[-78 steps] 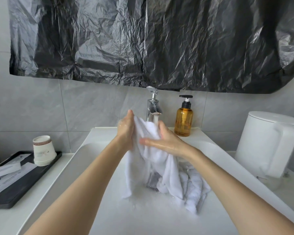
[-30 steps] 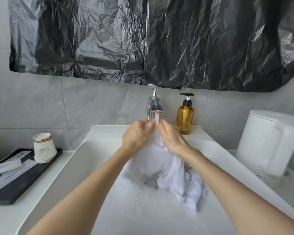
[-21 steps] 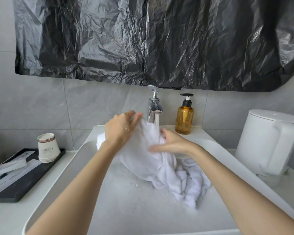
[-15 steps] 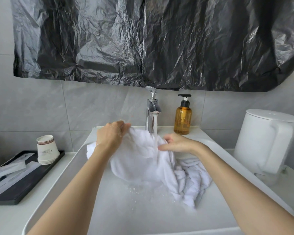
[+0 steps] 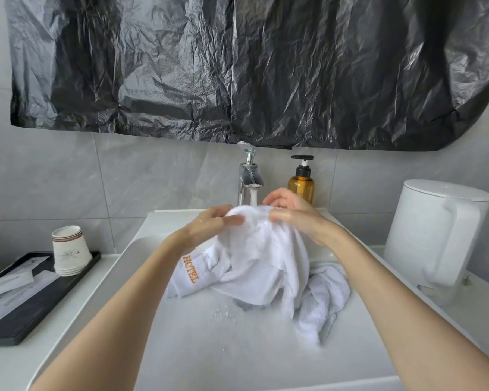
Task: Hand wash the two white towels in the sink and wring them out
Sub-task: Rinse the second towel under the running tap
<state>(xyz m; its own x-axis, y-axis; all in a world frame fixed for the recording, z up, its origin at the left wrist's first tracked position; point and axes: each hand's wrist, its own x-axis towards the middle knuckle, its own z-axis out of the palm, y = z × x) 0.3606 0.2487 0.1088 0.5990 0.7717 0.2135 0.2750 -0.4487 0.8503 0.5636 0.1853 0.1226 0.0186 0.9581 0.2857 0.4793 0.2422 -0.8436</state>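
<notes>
A white towel (image 5: 260, 255) with orange "HOTEL" lettering hangs bunched over the white sink (image 5: 237, 348), right under the running chrome tap (image 5: 249, 179). My left hand (image 5: 209, 224) holds its top on the left, fingers laid across the cloth. On the right, my right hand (image 5: 294, 215) pinches the top edge with thumb and fingers. The second white towel (image 5: 322, 303) lies crumpled in the basin to the right, partly under the first.
An amber pump soap bottle (image 5: 301, 182) stands behind the sink beside the tap. A white kettle (image 5: 435, 235) is on the counter at right. At left, a black tray (image 5: 26, 300) carries stacked paper cups (image 5: 69, 249) and wrapped sachets. Black plastic sheeting (image 5: 251, 66) covers the wall above.
Both hands have come together again at the towel's top under the tap. The towel has turned, and its "HOTEL" corner now hangs out on the left.
</notes>
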